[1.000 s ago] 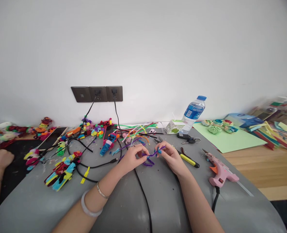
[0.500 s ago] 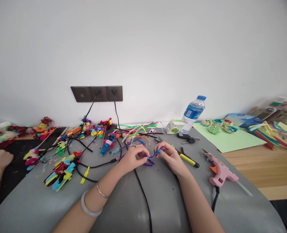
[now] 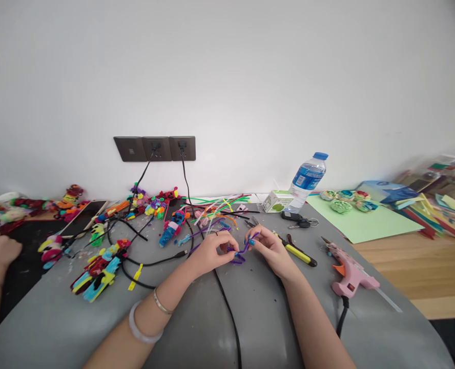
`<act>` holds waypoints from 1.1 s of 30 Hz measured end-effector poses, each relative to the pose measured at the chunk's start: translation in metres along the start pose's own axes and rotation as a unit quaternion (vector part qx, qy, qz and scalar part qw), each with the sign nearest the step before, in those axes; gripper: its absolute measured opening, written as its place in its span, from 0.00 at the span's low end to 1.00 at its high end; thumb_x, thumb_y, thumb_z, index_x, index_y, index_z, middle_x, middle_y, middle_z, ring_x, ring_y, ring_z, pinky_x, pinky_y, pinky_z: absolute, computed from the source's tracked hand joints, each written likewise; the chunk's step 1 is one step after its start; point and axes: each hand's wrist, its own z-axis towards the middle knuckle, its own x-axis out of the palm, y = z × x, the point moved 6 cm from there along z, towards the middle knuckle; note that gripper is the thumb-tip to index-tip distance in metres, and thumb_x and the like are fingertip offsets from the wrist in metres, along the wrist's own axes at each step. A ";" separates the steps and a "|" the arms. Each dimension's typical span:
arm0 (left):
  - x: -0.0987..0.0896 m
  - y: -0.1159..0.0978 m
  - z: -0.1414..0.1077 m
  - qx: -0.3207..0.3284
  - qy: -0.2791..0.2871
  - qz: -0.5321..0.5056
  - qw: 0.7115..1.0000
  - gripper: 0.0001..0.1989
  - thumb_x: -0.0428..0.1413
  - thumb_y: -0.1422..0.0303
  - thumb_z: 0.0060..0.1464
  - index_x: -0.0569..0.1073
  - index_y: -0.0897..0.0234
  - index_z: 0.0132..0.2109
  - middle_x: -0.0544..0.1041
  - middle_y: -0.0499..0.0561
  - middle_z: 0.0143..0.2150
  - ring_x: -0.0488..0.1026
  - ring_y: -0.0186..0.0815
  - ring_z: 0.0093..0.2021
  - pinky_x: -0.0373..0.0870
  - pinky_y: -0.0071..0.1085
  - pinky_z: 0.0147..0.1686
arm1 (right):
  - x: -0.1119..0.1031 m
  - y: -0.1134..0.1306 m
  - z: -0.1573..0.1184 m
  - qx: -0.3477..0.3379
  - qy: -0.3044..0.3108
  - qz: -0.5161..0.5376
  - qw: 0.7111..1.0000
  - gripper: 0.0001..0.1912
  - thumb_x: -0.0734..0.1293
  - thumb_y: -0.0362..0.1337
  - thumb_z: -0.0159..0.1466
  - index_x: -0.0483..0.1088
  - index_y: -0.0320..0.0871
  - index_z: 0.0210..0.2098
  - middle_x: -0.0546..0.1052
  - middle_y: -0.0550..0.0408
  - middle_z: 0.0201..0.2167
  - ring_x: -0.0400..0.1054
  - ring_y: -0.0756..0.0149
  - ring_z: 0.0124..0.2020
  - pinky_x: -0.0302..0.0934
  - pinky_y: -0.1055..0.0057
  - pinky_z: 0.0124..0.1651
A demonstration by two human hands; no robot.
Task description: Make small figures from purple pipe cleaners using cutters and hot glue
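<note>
Left hand (image 3: 216, 251): reaches in from the near edge of the counter (image 3: 262, 318), fingertips pinched narrow on a purple fuzzy stem (image 3: 246, 248); two bracelets (image 3: 147, 318) sit on its forearm.
Right hand (image 3: 269, 250): thumb and finger, with blue nails, closed on the same stem, just beside the left hand.
Purple fuzzy stem: bent, held between both hands over the middle of the counter; more purple loops (image 3: 238, 260) show just below the fingers, and whether they are part of it I cannot tell.
Loose stems (image 3: 220, 207): a many-coloured spread beyond the left hand, toward the far edge.
Fuzzy figures (image 3: 100, 269): several, bright, on the left part of the counter among black cables (image 3: 143, 264).
Yellow-handled tool (image 3: 301, 254): just right of the right hand, its far end partly hidden.
Keys (image 3: 307, 223): beyond that tool, near a small white-and-green box (image 3: 277, 201) and a blue-capped bottle (image 3: 307, 179).
Pink glue gun (image 3: 351, 277): near the right edge, nozzle toward the far edge.
Light green sheet (image 3: 366, 228): at the far right corner, with crinkled flowers (image 3: 341, 206) on it.
Other person's hand (image 3: 1, 253): at the left edge, over a black surface (image 3: 29, 256), well apart from the left hand.
</note>
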 end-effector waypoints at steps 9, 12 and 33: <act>-0.013 0.022 0.002 -0.105 -0.119 -0.104 0.982 0.13 0.58 0.67 0.52 0.74 0.66 0.45 0.72 0.50 0.35 0.67 0.31 0.32 0.65 0.26 0.31 | -0.004 -0.001 -0.001 0.005 -0.026 0.019 0.999 0.09 0.67 0.44 0.64 0.66 0.46 0.34 0.73 0.54 0.36 0.65 0.67 0.31 0.62 0.68 0.36; -0.016 0.031 0.002 -0.133 -0.142 -0.170 0.966 0.16 0.60 0.63 0.51 0.73 0.67 0.45 0.72 0.51 0.36 0.68 0.31 0.33 0.67 0.26 0.32 | -0.002 0.000 0.000 0.007 -0.023 0.016 1.000 0.09 0.68 0.44 0.63 0.66 0.46 0.33 0.73 0.53 0.36 0.64 0.66 0.31 0.63 0.68 0.36; -0.010 0.030 0.002 -0.177 -0.139 -0.275 0.935 0.20 0.67 0.58 0.42 0.71 0.66 0.36 0.72 0.46 0.29 0.66 0.28 0.28 0.62 0.25 0.29 | 0.005 0.003 0.001 0.028 0.012 -0.027 0.999 0.11 0.71 0.45 0.60 0.70 0.45 0.31 0.74 0.53 0.32 0.67 0.64 0.34 0.63 0.69 0.36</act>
